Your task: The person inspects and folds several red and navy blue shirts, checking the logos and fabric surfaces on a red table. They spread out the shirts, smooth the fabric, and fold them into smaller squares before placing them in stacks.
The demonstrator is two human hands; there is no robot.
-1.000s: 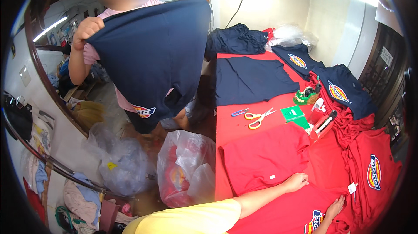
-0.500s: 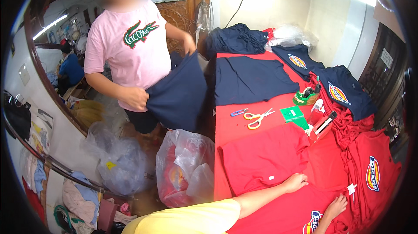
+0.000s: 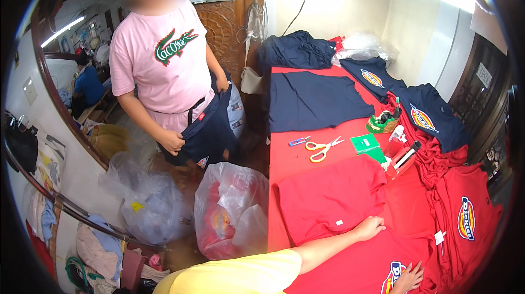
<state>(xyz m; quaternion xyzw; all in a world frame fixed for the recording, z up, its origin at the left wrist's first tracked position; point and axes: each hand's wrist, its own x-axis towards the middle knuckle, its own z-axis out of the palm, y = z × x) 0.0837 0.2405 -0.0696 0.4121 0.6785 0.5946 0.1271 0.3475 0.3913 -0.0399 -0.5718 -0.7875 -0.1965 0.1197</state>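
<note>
A red shirt (image 3: 350, 264) with a colourful chest print lies spread on the table in front of me. At its upper edge my left hand (image 3: 370, 228) has its fingers curled in on the cloth. My right hand (image 3: 409, 279) rests flat on the same shirt beside the print, fingers apart. Just beyond my left hand is a folded red garment (image 3: 328, 198) with a small white label. To the right lies another printed red shirt (image 3: 473, 217), next to bunched red cloth with a white tag (image 3: 439, 237).
Yellow-handled scissors (image 3: 322, 148), a blue thread snipper (image 3: 298, 141), a green notebook (image 3: 369, 145) and a green basket (image 3: 383, 123) sit mid-table. Navy garments (image 3: 317, 100) lie farther back. At left, a person in pink (image 3: 169, 59) holds navy cloth (image 3: 210, 124) above plastic bags (image 3: 232, 212).
My right hand has moved down and left, from near the white tag to beside the print, and its fingers have spread. The other person has lowered the navy cloth and drawn it closer.
</note>
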